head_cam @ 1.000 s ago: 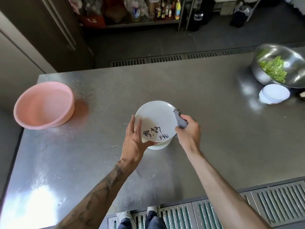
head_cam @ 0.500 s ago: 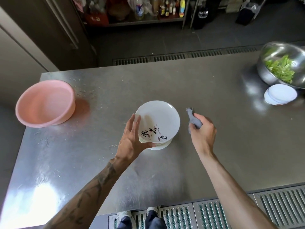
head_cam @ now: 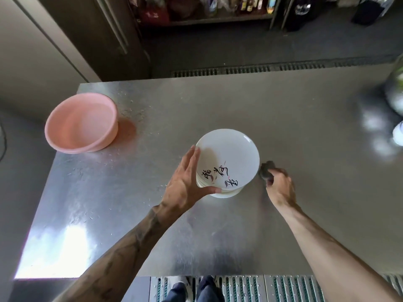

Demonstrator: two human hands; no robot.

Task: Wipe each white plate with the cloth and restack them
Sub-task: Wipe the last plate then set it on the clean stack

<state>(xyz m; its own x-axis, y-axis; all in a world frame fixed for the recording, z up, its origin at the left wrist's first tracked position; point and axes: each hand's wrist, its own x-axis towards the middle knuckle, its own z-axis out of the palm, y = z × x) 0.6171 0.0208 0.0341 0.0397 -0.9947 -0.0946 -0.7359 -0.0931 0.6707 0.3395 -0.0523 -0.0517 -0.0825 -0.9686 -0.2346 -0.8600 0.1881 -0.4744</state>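
Brushed steel worktable (head_cam: 283,118), viewed from above.

We note the left hand (head_cam: 187,182) at the near-left rim of a white round plate (head_cam: 229,153) painted with black brush characters. The fingers (head_cam: 192,162) lie straight and close together up the left edge. The thumb hooks across the near rim, so the plate is pinched between thumb and fingers. The plate sits near the middle of the table, over a short stack of white plates (head_cam: 226,194) whose rims show just past the thumb. We cannot tell whether the held plate touches the ones below.

The right hand (head_cam: 281,188) is curled tight round a bunched grey cloth (head_cam: 266,172). A wad of the cloth pokes out on the far side of the fist. The cloth is just beside the plate's right rim, low over the table; whether it touches either is unclear, as this area is blurred.

A pink round plastic basin (head_cam: 81,123) stands on the table's far-left part, well apart from the plates. At the right frame edge we see a blurred shiny metal bowl (head_cam: 395,92) and a small white round object (head_cam: 399,136), both cut off. Below the near table edge are grated floor panels (head_cam: 244,288) and the person's shoes (head_cam: 187,282).
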